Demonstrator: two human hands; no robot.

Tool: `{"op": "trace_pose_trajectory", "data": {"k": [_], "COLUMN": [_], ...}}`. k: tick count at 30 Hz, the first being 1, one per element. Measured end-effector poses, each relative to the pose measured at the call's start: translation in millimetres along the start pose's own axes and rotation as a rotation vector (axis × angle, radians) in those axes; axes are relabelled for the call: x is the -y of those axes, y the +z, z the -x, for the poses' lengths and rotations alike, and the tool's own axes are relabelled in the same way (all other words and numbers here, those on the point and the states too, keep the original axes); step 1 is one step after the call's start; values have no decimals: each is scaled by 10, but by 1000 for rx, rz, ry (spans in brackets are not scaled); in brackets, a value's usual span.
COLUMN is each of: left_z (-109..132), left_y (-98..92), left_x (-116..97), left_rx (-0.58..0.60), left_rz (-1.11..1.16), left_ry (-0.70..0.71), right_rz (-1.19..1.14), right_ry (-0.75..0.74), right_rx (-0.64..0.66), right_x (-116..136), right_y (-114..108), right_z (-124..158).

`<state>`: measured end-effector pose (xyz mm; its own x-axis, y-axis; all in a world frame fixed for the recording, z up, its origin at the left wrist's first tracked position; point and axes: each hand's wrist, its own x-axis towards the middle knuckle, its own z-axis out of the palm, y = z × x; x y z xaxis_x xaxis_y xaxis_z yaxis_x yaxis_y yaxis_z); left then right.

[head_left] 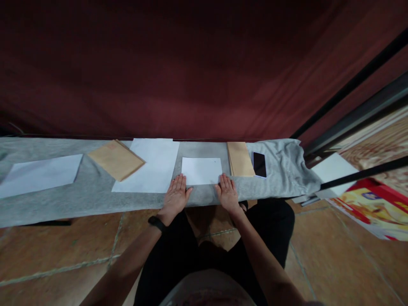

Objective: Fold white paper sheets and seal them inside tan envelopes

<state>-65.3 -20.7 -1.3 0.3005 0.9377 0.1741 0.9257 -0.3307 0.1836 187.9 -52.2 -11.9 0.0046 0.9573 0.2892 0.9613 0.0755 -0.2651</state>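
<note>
A small white sheet of paper (201,171) lies flat on the grey cloth between my two hands. My left hand (176,194) rests palm down with its fingers stretched out, the fingertips at the sheet's near left corner. At the near right corner lies my right hand (228,193), also flat with straight fingers. Neither hand grips anything. Just right of the sheet is a stack of brown envelopes (241,160). A larger white paper (149,170) is left of my left hand, partly covered by another brown envelope stack (117,160).
The grey cloth (95,197) covers a long narrow bench against a dark red panel (204,85). A phone (259,164) lies right of the envelopes. More white paper (41,175) is at the far left. A red and yellow box (372,208) stands at the right, by dark bars.
</note>
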Motion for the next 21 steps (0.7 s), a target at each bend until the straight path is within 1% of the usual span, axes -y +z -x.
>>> {"op": "trace_pose_trajectory", "data": {"k": [3,5,8,11,13,16,21], "left_z": [-86,-182,-364,-539,-629,-717,-782], "left_y": [20,49,121,198,230,245,266], "left_x": [-126,-234,-385,-470,-482,-442,-275], "left_rx": [-39,-44,-11,44,77,93,25], "left_rz": [5,26,62,69,55,41,63], "left_ry": [3,39,99,125,115,67,-6], "right_rz": [-28,-66,-121,-139,-130,-96,-54], "right_ry": [30,14,-41,-81,-105,-108,-82], "right_rx": [-3,31,114,176,190,170,102], "right_x": [91,190,363,494,525,492,345], "right_y": [-13,-15,14,86,141,205,237], "right_z": [-96,-207,-404,-564,-622,-648,-643]}}
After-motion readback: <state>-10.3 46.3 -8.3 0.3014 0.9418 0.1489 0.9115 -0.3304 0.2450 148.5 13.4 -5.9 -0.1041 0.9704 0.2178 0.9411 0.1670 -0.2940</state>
